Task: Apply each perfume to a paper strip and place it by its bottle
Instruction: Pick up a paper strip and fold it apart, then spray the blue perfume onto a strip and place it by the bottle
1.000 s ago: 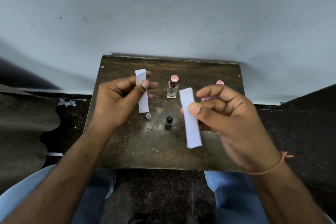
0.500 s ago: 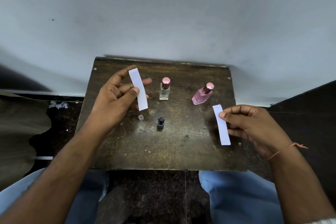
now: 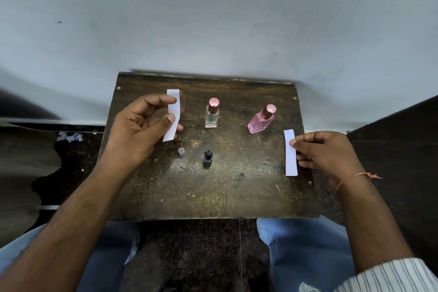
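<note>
Now paper strips [image 3: 172, 115] — both hands' fingers [image 3: 171, 118].

The two paper strips [image 3: 172, 115] [image 3: 290, 153] are showing plain white. The left bottle [image 3: 212, 114] is showing clear glass with a pink cap, the right bottle [image 3: 260, 119] pink all over. The small near bottle [image 3: 207, 158] is looking black. The bench [image 3: 237, 185] is showing dark mottled brown. The sleeve [image 3: 388, 277] is wearing white with thin dark stripes.

Each hand [image 3: 132, 130] [image 3: 324, 152] pinches a paper strip [image 3: 173, 114] [image 3: 290, 153] above the board [image 3: 225, 187].
</note>
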Available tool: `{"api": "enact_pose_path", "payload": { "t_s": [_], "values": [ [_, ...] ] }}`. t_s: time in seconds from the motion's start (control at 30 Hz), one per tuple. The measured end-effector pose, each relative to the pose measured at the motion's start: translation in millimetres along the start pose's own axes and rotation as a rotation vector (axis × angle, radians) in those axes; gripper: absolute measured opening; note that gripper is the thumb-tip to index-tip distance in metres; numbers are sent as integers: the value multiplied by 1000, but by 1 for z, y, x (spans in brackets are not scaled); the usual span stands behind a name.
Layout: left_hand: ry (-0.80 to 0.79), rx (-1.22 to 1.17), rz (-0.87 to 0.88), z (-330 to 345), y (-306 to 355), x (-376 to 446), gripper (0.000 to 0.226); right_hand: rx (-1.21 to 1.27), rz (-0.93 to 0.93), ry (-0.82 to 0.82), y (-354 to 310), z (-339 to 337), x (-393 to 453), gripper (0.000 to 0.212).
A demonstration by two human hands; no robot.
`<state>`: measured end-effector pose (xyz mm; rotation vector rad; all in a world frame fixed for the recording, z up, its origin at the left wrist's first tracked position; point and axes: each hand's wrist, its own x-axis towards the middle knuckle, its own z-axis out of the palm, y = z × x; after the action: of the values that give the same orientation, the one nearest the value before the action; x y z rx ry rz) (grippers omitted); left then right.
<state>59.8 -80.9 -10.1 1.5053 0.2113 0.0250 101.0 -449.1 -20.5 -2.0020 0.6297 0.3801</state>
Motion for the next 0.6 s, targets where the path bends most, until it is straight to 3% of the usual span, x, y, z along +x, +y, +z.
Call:
{"api": "enact_pose_path", "payload": {
  "t_s": [0.27, 0.37, 0.43, 0.5, 0.6],
  "values": [
    [-15, 19, -48, -6, -1, -4, 52, -153, -51, 89, -3, 0, -2, 12],
    [-21, 4, -66, -9, -1, -5, 54, -400, -161, 172, -10, -1, -8, 16],
    [-28, -4, -82, -11, -1, -6, 56, -436, -289, 195, -18, 2, -18, 15],
    [-42, -6, -89, -12, -1, -8, 59, -348, -425, 108, -25, 12, -32, 15],
    [-84, 0, -92, -13, -1, -10, 61, -225, -558, -180, -29, 35, -50, 13]
  ]
}}
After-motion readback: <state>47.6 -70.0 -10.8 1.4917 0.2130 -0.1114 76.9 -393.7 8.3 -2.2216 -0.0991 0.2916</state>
